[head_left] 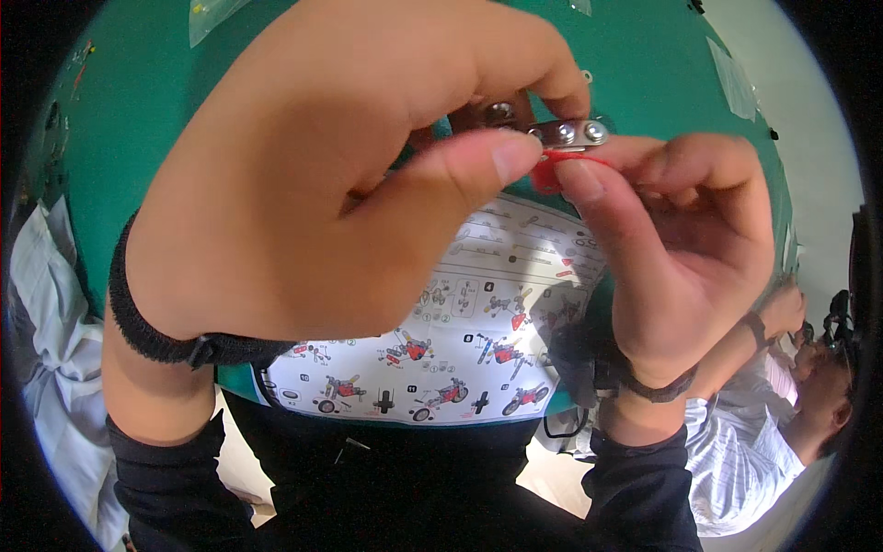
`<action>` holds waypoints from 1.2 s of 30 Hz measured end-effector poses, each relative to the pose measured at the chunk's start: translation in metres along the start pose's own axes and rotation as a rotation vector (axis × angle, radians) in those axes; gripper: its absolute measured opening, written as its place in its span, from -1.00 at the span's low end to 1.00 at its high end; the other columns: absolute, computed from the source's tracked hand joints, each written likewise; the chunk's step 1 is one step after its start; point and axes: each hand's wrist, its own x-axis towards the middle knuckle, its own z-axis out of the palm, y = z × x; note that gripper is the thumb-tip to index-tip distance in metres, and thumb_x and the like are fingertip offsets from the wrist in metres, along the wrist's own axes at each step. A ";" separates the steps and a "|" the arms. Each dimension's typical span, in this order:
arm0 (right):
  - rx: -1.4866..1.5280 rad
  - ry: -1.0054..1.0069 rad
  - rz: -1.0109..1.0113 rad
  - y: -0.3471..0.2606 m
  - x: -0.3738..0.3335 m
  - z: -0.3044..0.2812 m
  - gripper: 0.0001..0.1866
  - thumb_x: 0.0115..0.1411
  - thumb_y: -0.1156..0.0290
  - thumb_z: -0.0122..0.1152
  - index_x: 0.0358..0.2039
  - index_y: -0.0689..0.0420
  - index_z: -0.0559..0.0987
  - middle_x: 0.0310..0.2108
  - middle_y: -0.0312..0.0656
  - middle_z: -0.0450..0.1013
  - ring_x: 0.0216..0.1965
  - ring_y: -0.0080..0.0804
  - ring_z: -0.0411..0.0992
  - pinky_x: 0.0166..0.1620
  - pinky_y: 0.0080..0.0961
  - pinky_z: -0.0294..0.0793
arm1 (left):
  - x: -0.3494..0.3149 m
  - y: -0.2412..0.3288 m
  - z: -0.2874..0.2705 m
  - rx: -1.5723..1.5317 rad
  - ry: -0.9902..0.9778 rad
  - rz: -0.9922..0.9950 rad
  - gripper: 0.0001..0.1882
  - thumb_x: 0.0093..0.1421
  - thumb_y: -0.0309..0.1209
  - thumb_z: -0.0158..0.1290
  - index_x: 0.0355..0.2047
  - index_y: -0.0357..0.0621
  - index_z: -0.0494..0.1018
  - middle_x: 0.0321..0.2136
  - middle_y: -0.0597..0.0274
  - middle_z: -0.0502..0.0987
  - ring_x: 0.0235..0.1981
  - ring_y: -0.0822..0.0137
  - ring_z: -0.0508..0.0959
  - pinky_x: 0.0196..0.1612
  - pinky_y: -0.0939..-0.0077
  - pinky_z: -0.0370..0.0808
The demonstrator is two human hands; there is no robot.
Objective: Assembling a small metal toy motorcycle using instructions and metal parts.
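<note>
Close in front of me, both hands meet on a small metal model part (pixel 570 134), a silver strip with round bolt heads along it. My left hand (pixel 368 166) pinches its left end between thumb and fingers. With thumb and forefinger, my right hand (pixel 681 230) grips a red piece (pixel 546 173) just under the strip. The two pieces touch or nearly touch; whether they are joined I cannot tell. Another dark, shiny round bit (pixel 499 112) shows behind my left thumb. My left fingers hide part of what they hold.
Below my hands an instruction sheet (pixel 441 368) with motorcycle drawings lies on the green table (pixel 662 64). Clear plastic bags (pixel 733 78) rest at the far right and far left. To the right sits another person in a striped shirt (pixel 740 465); pale cloth (pixel 55 304) hangs at left.
</note>
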 end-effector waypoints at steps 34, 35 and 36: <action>0.308 -0.011 0.531 -0.016 0.007 -0.002 -0.65 -0.07 0.85 0.29 -0.39 0.20 0.37 -0.45 -0.17 0.50 -0.41 -0.53 0.50 -0.28 -0.66 0.51 | -0.003 -0.004 0.013 -0.161 -0.030 0.023 -0.71 -0.06 -0.50 0.32 -0.32 -0.33 0.51 -0.44 0.12 0.59 -0.46 0.25 0.65 -0.29 0.53 0.59; 0.264 -0.033 0.490 -0.015 0.006 -0.001 -0.66 -0.08 0.85 0.28 -0.40 0.20 0.37 -0.44 -0.16 0.50 -0.40 -0.52 0.51 -0.28 -0.65 0.51 | -0.004 -0.005 0.012 -0.154 -0.030 0.021 -0.71 -0.06 -0.50 0.32 -0.32 -0.33 0.51 -0.44 0.12 0.59 -0.46 0.25 0.65 -0.29 0.53 0.59; 0.221 -0.056 0.449 -0.014 0.006 -0.001 -0.66 -0.08 0.86 0.27 -0.41 0.21 0.37 -0.44 -0.16 0.50 -0.39 -0.51 0.51 -0.29 -0.65 0.51 | -0.005 -0.006 0.010 -0.157 -0.047 0.020 -0.71 -0.06 -0.52 0.31 -0.32 -0.33 0.50 -0.41 0.12 0.58 -0.44 0.27 0.65 -0.27 0.54 0.59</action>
